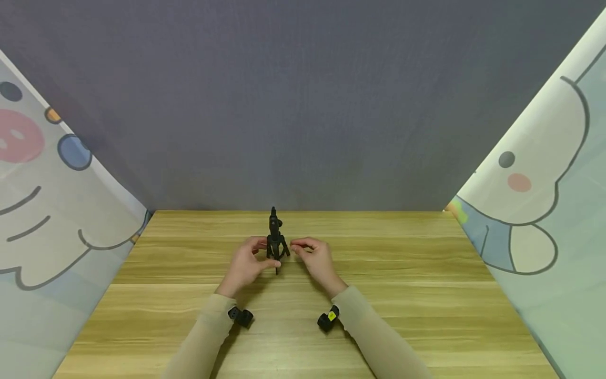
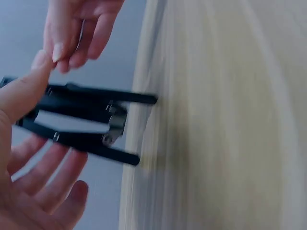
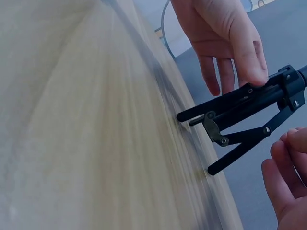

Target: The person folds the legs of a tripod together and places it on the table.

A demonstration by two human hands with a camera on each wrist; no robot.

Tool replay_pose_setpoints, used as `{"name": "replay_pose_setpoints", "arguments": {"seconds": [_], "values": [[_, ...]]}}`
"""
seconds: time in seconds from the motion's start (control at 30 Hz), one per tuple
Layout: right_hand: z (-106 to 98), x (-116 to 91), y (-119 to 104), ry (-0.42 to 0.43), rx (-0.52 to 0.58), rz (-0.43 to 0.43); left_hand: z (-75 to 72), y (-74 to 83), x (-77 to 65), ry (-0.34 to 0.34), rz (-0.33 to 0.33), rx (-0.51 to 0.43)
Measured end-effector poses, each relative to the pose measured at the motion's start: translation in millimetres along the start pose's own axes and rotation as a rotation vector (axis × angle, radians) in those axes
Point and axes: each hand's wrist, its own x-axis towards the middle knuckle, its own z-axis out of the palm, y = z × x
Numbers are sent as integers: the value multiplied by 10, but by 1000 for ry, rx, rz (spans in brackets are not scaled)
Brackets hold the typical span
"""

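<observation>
A small black tripod [image 1: 274, 225] stands upright over the table, its legs partly spread. My left hand [image 1: 245, 265] holds it from the left, thumb on the near leg and fingers behind. In the left wrist view the legs, a metal hinge [image 2: 116, 123] and the leg tips show, the tips overlapping the table's edge. My right hand [image 1: 319, 260] is just right of the tripod, its fingers loosely bent and thumb close to the index finger, with nothing visible between them. The right wrist view shows a gap between those fingers and the nearest leg [image 3: 240, 152].
The wooden table [image 1: 407, 316] runs back to a grey partition [image 1: 303, 105]. Cartoon-printed cloth panels [image 1: 535, 173] stand on both sides. Each wrist carries a small black camera [image 1: 243, 317].
</observation>
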Motion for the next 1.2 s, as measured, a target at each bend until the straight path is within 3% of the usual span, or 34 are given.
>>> {"name": "replay_pose_setpoints", "arguments": {"seconds": [0.17, 0.43, 0.7, 1.2], "values": [[3, 18, 80, 14, -27, 36, 12, 28, 19, -2, -18, 10], [129, 54, 430, 1, -58, 22, -119, -83, 64, -89, 58, -31], [191, 24, 436, -29, -98, -12, -163, -94, 89, -152, 18, -83], [217, 59, 415, -31, -79, 41, -153, -99, 134, -154, 15, -116]]}}
